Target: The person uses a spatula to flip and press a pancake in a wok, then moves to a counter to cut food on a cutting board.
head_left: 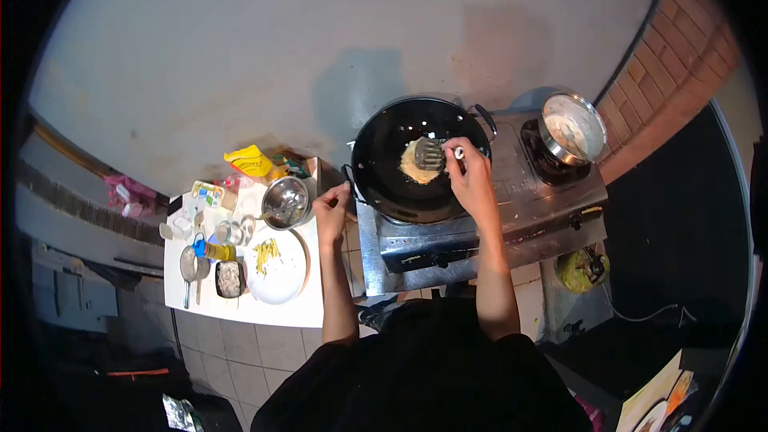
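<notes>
A black wok [376, 180] sits on the steel gas stove [416, 252]. In its middle lies a pale, flat, roundish piece of food [416, 166] with browned edges. My right hand [470, 174] is closed around the handle of a slotted spatula [430, 155], whose blade rests over the food's right side. At the wok's left side, my left hand [332, 206] is closed, with its fingertips pinched at the wok's loop handle [347, 173]. The far loop handle [485, 118] points to the upper right.
On the stove's right burner stands a steel pot [574, 130] with whitish contents. A white table [216, 314] at left holds a plate [280, 284] with yellowish strips, a steel bowl [286, 202], a yellow packet [250, 162] and a sieve [189, 266]. A green gas cylinder [578, 274] stands below.
</notes>
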`<state>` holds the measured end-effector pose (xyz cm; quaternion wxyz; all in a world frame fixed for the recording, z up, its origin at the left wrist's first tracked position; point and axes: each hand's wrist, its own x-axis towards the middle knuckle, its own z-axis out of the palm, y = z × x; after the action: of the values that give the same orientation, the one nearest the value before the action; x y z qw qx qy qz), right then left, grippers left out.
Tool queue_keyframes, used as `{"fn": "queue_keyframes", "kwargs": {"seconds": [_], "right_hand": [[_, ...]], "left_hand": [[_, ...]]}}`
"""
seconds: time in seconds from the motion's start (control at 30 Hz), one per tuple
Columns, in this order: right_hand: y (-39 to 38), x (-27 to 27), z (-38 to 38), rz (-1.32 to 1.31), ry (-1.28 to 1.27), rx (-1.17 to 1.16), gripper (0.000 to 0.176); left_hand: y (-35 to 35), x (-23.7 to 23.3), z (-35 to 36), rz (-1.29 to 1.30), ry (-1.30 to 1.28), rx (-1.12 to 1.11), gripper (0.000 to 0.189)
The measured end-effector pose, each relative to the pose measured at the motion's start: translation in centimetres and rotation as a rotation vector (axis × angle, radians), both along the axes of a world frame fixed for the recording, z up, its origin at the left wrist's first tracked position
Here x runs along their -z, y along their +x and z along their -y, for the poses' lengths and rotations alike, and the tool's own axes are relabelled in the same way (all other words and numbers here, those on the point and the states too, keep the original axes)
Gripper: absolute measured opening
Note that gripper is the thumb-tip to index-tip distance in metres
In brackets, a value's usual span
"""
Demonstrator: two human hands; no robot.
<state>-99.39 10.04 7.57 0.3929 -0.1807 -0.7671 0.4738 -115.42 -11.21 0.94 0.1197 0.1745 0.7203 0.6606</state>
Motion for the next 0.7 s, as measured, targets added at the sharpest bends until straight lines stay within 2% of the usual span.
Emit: {"fn": "queue_keyframes", "kwargs": {"seconds": [0.07, 0.13, 0.27, 0.43, 0.5, 0.53, 0.67, 0.7], "right_hand": [[-0.3, 0.0, -0.5, 0.017, 0.062, -0.002, 0.007], [-0.8, -0.7, -0.7, -0.076, 0.014, -0.009, 0.006], [-0.7, -1.5, -1.7, -0.047, 0.014, 0.026, 0.004], [-0.8, -0.4, -3.7, -0.059, -0.079, 0.100, 0.013], [-0.7, -0.2, -4.0, -0.058, -0.156, 0.081, 0.014], [-0.5, -0.3, -3.8, -0.048, -0.192, 0.076, 0.015], [-0.4, -0.1, -2.7, 0.073, -0.129, 0.096, 0.015], [-0.8, 0.4, -2.5, 0.055, -0.043, 0.116, 0.015]], "left_hand": [[0.9, -1.4, -0.1, 0.113, -0.032, -0.010, 0.026], [1.1, -1.0, 0.0, 0.123, -0.028, -0.029, 0.030], [1.8, -0.2, 0.0, 0.040, 0.026, -0.079, 0.025], [1.7, 0.4, 0.0, -0.016, 0.036, -0.100, 0.026], [1.8, 0.3, 0.5, -0.009, 0.001, -0.061, 0.028], [2.0, -0.4, 1.0, 0.038, -0.146, -0.043, 0.035], [1.9, -0.6, 1.9, 0.096, -0.056, 0.062, 0.032], [1.9, -0.8, 1.8, 0.096, -0.037, 0.050, 0.031]]}}
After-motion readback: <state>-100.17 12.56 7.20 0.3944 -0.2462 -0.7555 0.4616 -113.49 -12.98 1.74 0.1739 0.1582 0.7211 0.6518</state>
